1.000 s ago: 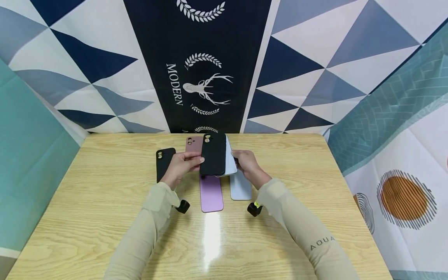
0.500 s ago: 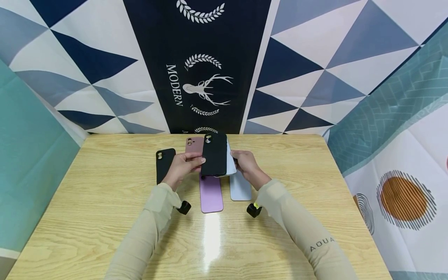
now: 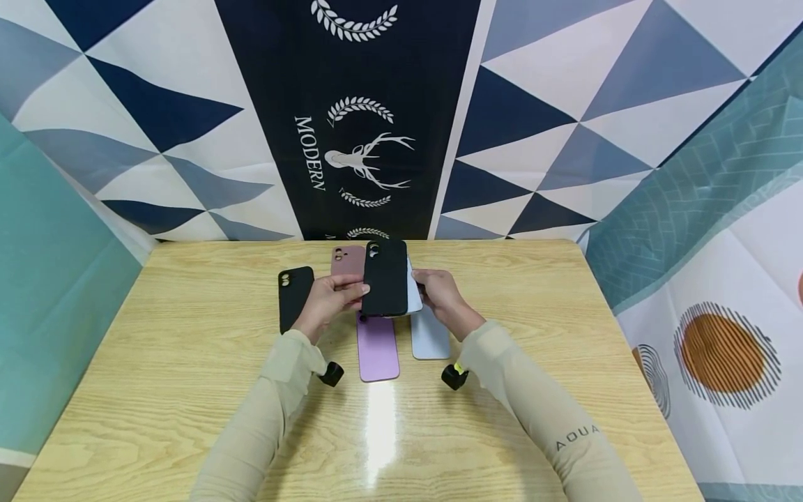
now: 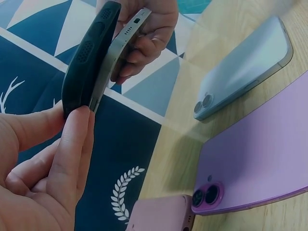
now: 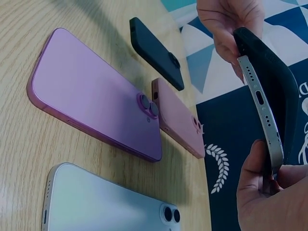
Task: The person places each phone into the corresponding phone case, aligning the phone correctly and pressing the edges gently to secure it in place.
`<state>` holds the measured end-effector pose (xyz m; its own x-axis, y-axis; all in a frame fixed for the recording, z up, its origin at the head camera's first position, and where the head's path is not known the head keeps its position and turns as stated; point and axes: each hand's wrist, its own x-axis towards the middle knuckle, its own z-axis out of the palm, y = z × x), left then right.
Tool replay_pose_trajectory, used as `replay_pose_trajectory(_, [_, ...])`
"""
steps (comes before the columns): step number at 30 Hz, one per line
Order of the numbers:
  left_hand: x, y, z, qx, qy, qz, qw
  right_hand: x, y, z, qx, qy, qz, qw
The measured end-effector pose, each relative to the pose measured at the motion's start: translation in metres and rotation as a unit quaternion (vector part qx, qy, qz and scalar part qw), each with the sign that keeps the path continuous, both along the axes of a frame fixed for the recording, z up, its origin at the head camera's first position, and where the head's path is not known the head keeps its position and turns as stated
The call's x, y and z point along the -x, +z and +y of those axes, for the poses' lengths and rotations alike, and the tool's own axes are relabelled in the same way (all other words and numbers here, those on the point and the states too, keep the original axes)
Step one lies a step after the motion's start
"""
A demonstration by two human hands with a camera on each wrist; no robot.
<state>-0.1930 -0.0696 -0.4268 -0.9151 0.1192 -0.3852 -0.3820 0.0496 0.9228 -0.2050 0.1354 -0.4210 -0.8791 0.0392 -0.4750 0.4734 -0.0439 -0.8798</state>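
In the head view my left hand (image 3: 331, 301) pinches a black phone case (image 3: 385, 282) by its left edge between thumb and fingers. My right hand (image 3: 445, 296) grips a pale silver-blue phone (image 3: 414, 293) from the right. The case overlaps the phone and hides most of it. From the left wrist, the case (image 4: 89, 57) and the phone (image 4: 115, 53) stand close side by side at a tilt, raised above the table. The right wrist view shows the phone's port end (image 5: 262, 103) partly inside the open side of the case (image 5: 276, 67).
Under the hands lie a purple phone (image 3: 378, 350) and a pale blue phone (image 3: 431, 335) on the wooden table (image 3: 188, 376). A pink phone case (image 3: 347, 261) lies behind, and another black phone case (image 3: 295, 296) to the left. Patterned fabric (image 3: 376, 84) hangs at the back edge.
The black case has shifted slightly right over the pale phone, so less of the phone shows beside it. Both hands keep their grips and stay nearly in place.
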Motion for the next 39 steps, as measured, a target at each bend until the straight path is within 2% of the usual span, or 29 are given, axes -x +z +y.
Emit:
replay_pose_trajectory(12, [-0.001, -0.002, 0.004, -0.001, -0.007, 0.003, 1.0000, 0.000, -0.001, -0.001, 0.014, -0.001, 0.002, 1.000])
replay_pose_trajectory(26, [-0.003, -0.002, 0.010, -0.029, 0.019, 0.008, 0.9994, 0.000, 0.001, -0.002, 0.020, -0.001, 0.005, 1.000])
replay_pose_trajectory(39, [-0.006, -0.003, 0.012, -0.033, 0.024, 0.012, 0.9991, -0.002, 0.000, -0.002, 0.015, -0.005, 0.007, 1.000])
